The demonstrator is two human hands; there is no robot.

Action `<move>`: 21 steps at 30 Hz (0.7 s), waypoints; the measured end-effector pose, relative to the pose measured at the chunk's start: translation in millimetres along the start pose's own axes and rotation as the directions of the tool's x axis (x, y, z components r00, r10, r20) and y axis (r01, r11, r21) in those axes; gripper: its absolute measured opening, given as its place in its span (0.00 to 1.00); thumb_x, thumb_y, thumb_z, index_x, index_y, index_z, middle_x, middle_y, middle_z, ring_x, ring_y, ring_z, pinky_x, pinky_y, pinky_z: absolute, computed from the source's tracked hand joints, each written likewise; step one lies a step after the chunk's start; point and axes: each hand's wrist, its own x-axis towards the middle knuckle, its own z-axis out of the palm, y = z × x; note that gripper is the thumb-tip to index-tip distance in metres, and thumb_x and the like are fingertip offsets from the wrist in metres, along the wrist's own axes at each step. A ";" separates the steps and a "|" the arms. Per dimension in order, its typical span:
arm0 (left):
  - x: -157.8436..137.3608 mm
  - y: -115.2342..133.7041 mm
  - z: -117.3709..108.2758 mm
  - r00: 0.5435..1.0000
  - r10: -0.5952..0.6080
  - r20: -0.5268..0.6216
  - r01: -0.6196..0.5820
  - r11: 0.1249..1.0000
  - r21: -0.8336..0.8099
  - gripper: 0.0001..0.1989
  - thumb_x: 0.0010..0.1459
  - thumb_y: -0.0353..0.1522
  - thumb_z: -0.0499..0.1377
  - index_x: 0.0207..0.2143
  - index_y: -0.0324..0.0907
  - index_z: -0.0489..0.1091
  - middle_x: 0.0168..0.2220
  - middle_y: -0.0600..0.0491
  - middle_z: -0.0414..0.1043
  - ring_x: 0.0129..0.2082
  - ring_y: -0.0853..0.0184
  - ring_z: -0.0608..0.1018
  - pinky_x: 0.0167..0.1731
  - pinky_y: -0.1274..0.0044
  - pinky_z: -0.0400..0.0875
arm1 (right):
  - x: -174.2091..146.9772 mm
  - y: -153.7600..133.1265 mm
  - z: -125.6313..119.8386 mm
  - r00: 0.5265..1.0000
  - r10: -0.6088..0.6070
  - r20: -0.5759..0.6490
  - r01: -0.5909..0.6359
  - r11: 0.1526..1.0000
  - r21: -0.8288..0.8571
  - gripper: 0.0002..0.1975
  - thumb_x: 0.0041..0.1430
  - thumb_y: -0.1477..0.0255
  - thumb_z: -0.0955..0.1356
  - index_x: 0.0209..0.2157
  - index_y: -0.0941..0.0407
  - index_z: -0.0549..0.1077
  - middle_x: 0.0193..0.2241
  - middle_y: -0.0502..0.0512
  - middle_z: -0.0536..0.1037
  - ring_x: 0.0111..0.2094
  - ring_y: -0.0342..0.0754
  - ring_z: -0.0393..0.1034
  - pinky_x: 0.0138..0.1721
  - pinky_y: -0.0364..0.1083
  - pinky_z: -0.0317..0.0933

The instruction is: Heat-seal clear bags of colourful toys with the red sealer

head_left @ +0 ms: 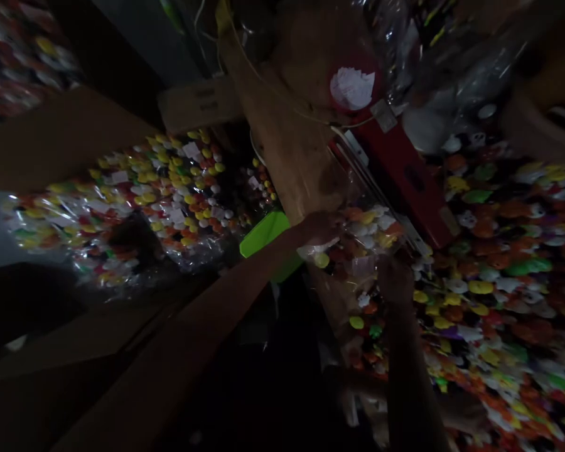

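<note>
Clear plastic bag of small multicoloured pieces: held between both hands above the heap; left hand pinching its left edge; right hand gripping beneath, equally near; long axis across.

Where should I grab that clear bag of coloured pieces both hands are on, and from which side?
Probably at its two ends, one from each side. The clear bag is soft and lumpy with small pieces, and the left hand and right hand already close on opposite ends. Its middle would likely sag. The dim light hides whether there is a sealed edge.
</note>
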 end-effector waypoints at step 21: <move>-432.3 -136.8 -3.9 0.528 -0.710 -0.466 -0.458 0.224 -0.860 0.27 0.50 0.53 0.71 0.38 0.39 0.77 0.31 0.52 0.76 0.31 0.65 0.76 0.33 0.75 0.70 | -26.8 -430.7 51.7 0.367 -0.856 0.364 0.785 0.495 0.373 0.20 0.70 0.60 0.58 0.23 0.51 0.59 0.22 0.55 0.70 0.26 0.49 0.66 0.33 0.48 0.59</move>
